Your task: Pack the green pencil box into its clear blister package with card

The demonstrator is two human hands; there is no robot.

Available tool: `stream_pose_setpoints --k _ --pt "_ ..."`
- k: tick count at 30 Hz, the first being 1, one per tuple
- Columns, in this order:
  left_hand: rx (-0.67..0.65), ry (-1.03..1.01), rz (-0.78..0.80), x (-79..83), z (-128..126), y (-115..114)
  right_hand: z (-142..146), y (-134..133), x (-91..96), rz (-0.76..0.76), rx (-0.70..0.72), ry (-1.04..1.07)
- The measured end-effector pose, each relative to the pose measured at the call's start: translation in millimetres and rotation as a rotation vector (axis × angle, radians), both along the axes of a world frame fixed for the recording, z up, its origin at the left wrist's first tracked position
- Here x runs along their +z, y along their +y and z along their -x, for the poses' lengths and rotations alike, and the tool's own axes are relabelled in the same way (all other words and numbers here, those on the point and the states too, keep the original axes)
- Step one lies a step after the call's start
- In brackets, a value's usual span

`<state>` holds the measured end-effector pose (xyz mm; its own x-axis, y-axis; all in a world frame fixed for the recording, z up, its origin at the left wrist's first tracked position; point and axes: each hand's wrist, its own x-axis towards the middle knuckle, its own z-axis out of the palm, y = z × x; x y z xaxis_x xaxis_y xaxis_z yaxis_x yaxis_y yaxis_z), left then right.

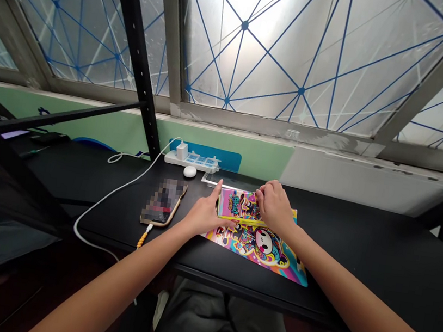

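A flat, colourful cartoon-printed box (236, 205) with a yellow edge rests on a bright printed sheet (263, 251). My left hand (206, 214) grips the box's left end, thumb along the near side and index finger at the far corner. At the box's right part my right hand (277, 207) has its fingers curled and bunched against it; the fingertips are partly hidden. The sheet, showing a round white-faced cartoon figure, sticks out toward me and to the right. Just behind the box lies a clear plastic piece with a white edge (227, 185).
Left of my hands lie a phone (165, 202) with a plugged-in cable and a white rounded case (190, 172). A power strip (193, 161) stands by the wall. A white cord loops over the black desk (366, 247). Beyond a black metal post (138, 55), another person's arm shows.
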<state>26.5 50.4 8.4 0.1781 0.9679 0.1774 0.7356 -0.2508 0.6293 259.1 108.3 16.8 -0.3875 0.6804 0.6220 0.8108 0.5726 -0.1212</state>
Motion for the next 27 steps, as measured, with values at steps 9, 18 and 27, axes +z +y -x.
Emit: stream_pose_setpoints --k 9,18,27 --pt "-0.291 0.058 0.084 5.4 31 7 -29 -48 18.4 -0.059 0.230 0.000" --pt "-0.217 0.082 0.150 5.6 22 -1 -110 -60 -0.4 0.438 0.261 -0.049" --pt "-0.115 0.020 0.067 -3.3 14 -2 -125 -42 -21.1 0.582 0.026 0.078"
